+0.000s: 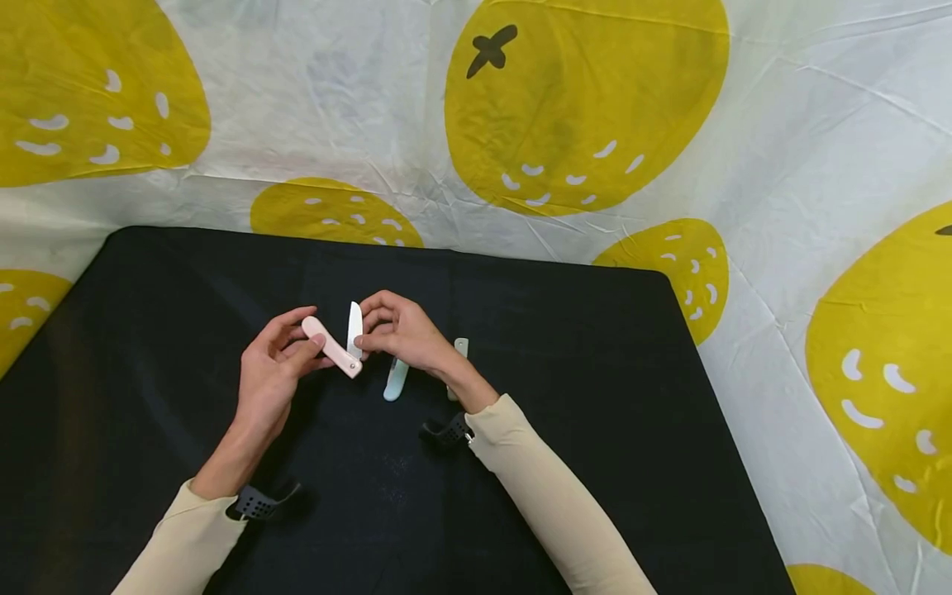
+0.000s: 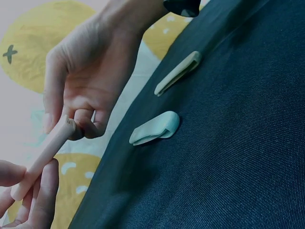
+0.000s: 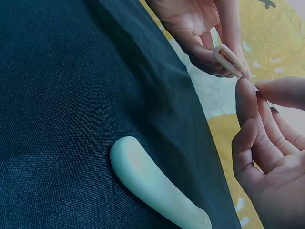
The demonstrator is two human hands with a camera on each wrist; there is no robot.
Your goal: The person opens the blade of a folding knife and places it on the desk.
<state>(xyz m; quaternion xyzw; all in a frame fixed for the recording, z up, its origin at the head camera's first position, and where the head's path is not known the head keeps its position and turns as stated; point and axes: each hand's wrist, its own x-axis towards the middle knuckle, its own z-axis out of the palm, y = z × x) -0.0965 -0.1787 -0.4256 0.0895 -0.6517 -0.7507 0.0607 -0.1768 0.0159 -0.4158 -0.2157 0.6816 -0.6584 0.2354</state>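
Pink handle (image 1: pixel 339 356) held aslant in our left hand (image 1: pixel 272 368), we pinch the blade (image 1: pixel 354 325) at its right with our right hand (image 1: pixel 407 334).

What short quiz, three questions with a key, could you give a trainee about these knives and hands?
1. Which hand holds the pink handle?
2. True or false: the right hand pinches the white blade.
3. How many other knives lie on the black cloth?
A. One
B. Two
C. Three

Key:
1. The left hand.
2. True.
3. B: the mint knife and the greyish knife.
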